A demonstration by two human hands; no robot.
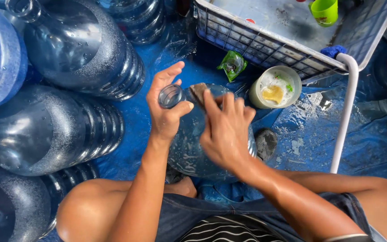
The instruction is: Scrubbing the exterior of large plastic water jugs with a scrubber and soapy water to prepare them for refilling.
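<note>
Beside the bowl, left hand fingers clamp the bottle neck; right hand fingers pinch a pad against it.

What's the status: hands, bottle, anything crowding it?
Left hand grips neck of water bottle. Right hand presses scrub pad on its shoulder. Soapy bowl beside; other bottles left, apart.

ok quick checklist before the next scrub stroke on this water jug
1. Left hand steadying the jug neck: ok.
2. Right hand pressing the scrub pad to the jug shoulder: ok.
3. Jug lies between the knees on the blue tarp: ok.
4. Soap bowl upright, beside the jug: ok.
5. Inside of the jug clean: cannot tell.
</note>
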